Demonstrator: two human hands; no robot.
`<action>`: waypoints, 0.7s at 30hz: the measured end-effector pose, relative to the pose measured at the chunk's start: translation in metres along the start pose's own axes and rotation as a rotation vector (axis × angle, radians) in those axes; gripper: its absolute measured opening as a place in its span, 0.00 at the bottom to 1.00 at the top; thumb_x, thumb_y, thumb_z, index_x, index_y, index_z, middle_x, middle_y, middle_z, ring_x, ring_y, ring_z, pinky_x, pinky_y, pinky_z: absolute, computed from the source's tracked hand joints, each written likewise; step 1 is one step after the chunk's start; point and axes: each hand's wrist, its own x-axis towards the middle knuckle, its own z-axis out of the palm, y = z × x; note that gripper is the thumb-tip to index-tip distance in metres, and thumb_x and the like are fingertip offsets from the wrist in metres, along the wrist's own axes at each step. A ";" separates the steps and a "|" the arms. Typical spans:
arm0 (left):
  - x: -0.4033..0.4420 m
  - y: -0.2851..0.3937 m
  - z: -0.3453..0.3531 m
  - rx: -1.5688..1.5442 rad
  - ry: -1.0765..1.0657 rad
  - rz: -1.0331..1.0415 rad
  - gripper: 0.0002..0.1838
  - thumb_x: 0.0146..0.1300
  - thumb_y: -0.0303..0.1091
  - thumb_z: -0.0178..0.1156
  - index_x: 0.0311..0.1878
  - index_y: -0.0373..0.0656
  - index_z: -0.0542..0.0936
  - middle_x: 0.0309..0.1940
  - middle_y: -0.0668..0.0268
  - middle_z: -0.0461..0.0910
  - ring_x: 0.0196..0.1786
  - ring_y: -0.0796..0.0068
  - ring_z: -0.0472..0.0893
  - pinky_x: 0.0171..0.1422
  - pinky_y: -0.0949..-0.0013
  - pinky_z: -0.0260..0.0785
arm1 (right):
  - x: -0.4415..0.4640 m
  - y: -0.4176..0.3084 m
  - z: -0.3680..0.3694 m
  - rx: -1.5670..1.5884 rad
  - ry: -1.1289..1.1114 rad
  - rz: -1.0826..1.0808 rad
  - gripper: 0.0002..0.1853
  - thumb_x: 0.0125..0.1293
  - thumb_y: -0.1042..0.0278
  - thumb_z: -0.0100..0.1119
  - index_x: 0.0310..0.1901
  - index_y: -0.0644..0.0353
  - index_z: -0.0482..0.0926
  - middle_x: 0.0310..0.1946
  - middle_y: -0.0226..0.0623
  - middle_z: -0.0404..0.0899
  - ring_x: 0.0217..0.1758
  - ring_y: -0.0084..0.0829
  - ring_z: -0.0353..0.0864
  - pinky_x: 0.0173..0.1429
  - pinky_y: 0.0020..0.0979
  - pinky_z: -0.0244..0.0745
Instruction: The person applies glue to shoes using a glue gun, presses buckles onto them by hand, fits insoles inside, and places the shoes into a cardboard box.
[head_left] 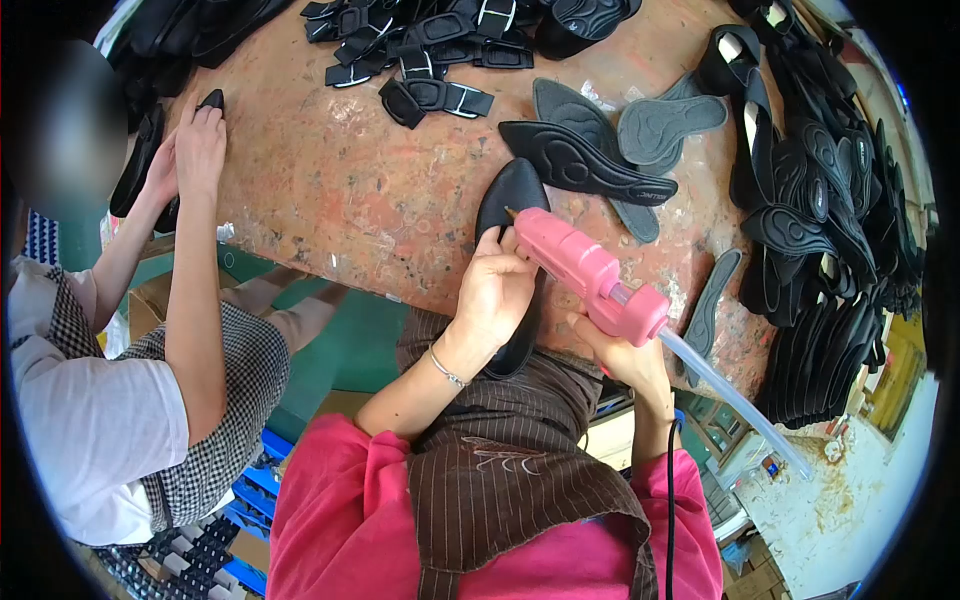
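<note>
A black pointed shoe lies at the table's front edge, its toe pointing away from me. My left hand is closed on the shoe's side, fingers at its opening. My right hand is wrapped round the handle of a pink glue gun, from whose back a long clear glue stick sticks out. The gun's nozzle is over the shoe, close to my left fingertips. Just behind the shoe lies a black padded insole, on top of other dark insoles.
Black straps with buckles lie at the back of the worn table. Black shoe parts are heaped along the right side. A single insole lies near the right front. At the left, another person handles black shoes.
</note>
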 end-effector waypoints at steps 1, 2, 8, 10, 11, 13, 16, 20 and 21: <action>0.000 0.000 0.001 0.012 -0.002 -0.003 0.28 0.46 0.09 0.44 0.53 0.40 0.61 0.54 0.60 0.69 0.61 0.65 0.67 0.70 0.62 0.54 | 0.001 0.000 0.000 0.006 0.001 -0.001 0.10 0.51 0.66 0.64 0.30 0.64 0.79 0.17 0.45 0.75 0.22 0.46 0.77 0.29 0.39 0.70; -0.001 0.000 0.003 0.009 0.014 0.004 0.28 0.46 0.09 0.44 0.53 0.40 0.61 0.54 0.60 0.68 0.61 0.65 0.67 0.70 0.62 0.54 | 0.001 0.000 0.000 0.013 0.002 -0.001 0.10 0.51 0.66 0.64 0.30 0.64 0.79 0.17 0.45 0.75 0.21 0.46 0.77 0.29 0.39 0.70; -0.001 0.000 0.006 -0.002 0.021 0.011 0.29 0.45 0.09 0.43 0.53 0.39 0.60 0.55 0.58 0.67 0.61 0.63 0.66 0.70 0.62 0.54 | 0.000 0.000 0.000 0.048 0.027 0.025 0.10 0.51 0.67 0.64 0.30 0.65 0.78 0.18 0.46 0.76 0.21 0.44 0.78 0.27 0.38 0.70; -0.002 0.000 0.009 0.001 0.017 0.021 0.30 0.44 0.09 0.43 0.54 0.38 0.58 0.54 0.55 0.67 0.60 0.62 0.67 0.70 0.62 0.55 | 0.000 0.002 -0.001 0.036 0.031 -0.003 0.10 0.51 0.68 0.64 0.30 0.65 0.78 0.17 0.45 0.75 0.21 0.42 0.78 0.26 0.37 0.69; -0.002 0.000 0.009 0.006 0.009 0.021 0.30 0.44 0.09 0.43 0.54 0.38 0.58 0.54 0.54 0.67 0.60 0.62 0.67 0.70 0.62 0.55 | 0.000 0.003 -0.001 0.031 0.033 -0.017 0.10 0.51 0.68 0.64 0.30 0.66 0.78 0.17 0.45 0.75 0.20 0.41 0.78 0.26 0.36 0.69; -0.001 0.000 0.008 0.016 -0.005 0.020 0.30 0.44 0.09 0.44 0.54 0.38 0.59 0.54 0.54 0.67 0.60 0.61 0.67 0.70 0.62 0.55 | -0.001 0.001 -0.002 0.059 0.042 0.017 0.10 0.51 0.68 0.64 0.29 0.66 0.78 0.16 0.42 0.74 0.19 0.37 0.77 0.26 0.35 0.69; -0.001 0.000 0.009 0.031 -0.004 0.016 0.31 0.44 0.09 0.44 0.56 0.38 0.60 0.56 0.54 0.66 0.61 0.61 0.66 0.70 0.61 0.54 | -0.003 0.001 -0.004 0.080 0.038 0.086 0.10 0.52 0.67 0.63 0.30 0.65 0.78 0.17 0.38 0.74 0.20 0.31 0.76 0.26 0.34 0.69; 0.000 0.000 0.010 0.042 -0.033 0.015 0.33 0.43 0.08 0.44 0.57 0.38 0.59 0.57 0.55 0.65 0.63 0.60 0.65 0.71 0.60 0.53 | -0.008 0.005 -0.007 0.087 -0.008 0.211 0.11 0.53 0.65 0.63 0.32 0.64 0.78 0.20 0.36 0.76 0.24 0.29 0.77 0.29 0.35 0.70; 0.000 0.000 0.010 0.042 -0.036 0.019 0.30 0.44 0.08 0.44 0.54 0.39 0.60 0.56 0.55 0.65 0.63 0.60 0.65 0.71 0.58 0.52 | -0.009 0.005 -0.008 0.085 -0.013 0.225 0.11 0.54 0.64 0.63 0.32 0.64 0.78 0.21 0.36 0.76 0.25 0.30 0.77 0.30 0.35 0.70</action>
